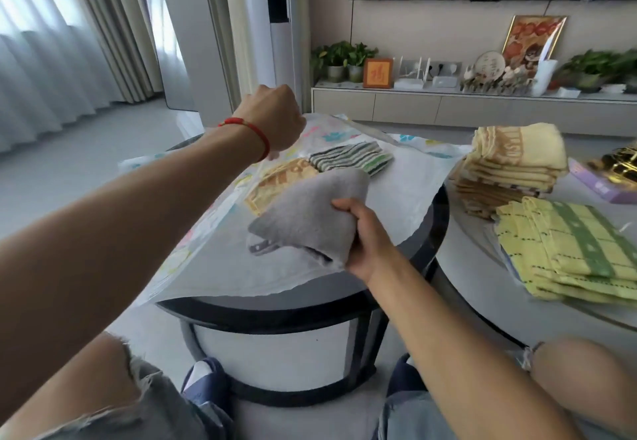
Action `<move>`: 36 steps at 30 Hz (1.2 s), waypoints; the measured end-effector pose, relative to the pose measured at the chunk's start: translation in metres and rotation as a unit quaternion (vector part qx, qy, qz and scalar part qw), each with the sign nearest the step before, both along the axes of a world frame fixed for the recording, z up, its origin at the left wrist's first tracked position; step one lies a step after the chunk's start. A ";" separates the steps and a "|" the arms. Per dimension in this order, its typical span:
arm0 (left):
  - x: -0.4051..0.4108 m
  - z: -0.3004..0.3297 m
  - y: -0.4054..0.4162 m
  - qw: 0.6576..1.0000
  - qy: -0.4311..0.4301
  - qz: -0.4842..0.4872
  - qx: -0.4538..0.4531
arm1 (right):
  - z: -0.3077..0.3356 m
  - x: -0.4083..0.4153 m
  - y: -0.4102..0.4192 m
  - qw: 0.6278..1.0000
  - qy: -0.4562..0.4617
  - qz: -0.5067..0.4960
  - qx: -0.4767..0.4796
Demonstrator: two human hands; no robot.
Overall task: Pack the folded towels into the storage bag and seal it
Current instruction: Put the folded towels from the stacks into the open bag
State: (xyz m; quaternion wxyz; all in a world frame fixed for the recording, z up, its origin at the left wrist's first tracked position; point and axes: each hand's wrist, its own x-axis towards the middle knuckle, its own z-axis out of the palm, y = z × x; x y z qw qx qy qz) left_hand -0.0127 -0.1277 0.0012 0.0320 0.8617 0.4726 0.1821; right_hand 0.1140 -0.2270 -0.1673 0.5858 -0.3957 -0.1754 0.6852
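A clear storage bag (406, 177) with coloured prints lies across a small round black table (275, 312). My left hand (272, 119) pinches the bag's upper sheet and holds it lifted, so the mouth gapes toward me. Inside lie a striped green-and-grey towel (351, 157) and an orange-patterned towel (286, 177). My right hand (368, 236) grips a folded grey towel (310, 215) at the bag's mouth, over the lower sheet. To the right wait a stack of pale yellow towels (517, 160) and a stack of yellow-green checked towels (565, 246).
The two stacks rest on a larger white round table (475, 277) at the right, beside a purple box (599, 181). A low TV cabinet (448, 105) with plants and ornaments runs along the far wall. My knees show at the bottom edge.
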 end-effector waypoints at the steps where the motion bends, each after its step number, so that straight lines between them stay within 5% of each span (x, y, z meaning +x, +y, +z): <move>1: 0.000 0.003 0.001 1.000 -0.001 0.000 -0.008 | -0.003 -0.025 0.015 0.999 0.032 -0.005 0.010; 4: -0.001 0.009 0.003 1.000 -0.007 -0.003 -0.005 | -0.014 -0.097 0.046 0.996 0.090 -0.011 0.013; 7: -0.002 0.009 0.003 1.000 -0.004 -0.015 -0.013 | -0.027 -0.139 0.055 0.998 0.010 0.045 -0.048; 17: -0.006 -0.001 -0.003 0.999 0.001 -0.020 -0.032 | -0.026 -0.146 0.077 0.990 -0.101 -0.042 -0.092; 26: -0.013 -0.008 -0.004 0.998 -0.010 -0.027 -0.055 | -0.012 -0.156 0.084 0.987 -0.156 0.032 -0.028; 28: -0.015 -0.006 -0.002 0.998 -0.013 -0.031 -0.059 | -0.024 -0.145 0.074 0.909 -0.414 0.032 0.024; 30: -0.017 -0.005 0.002 0.997 -0.010 -0.034 -0.068 | -0.034 -0.140 0.062 0.749 -0.649 -0.004 0.135; 33: -0.018 -0.005 0.004 0.995 -0.018 -0.037 -0.091 | -0.040 -0.143 0.061 0.611 -0.739 0.074 0.272; 36: -0.016 -0.007 0.004 0.995 -0.016 -0.031 -0.090 | -0.045 -0.151 0.083 0.528 -0.794 0.133 0.271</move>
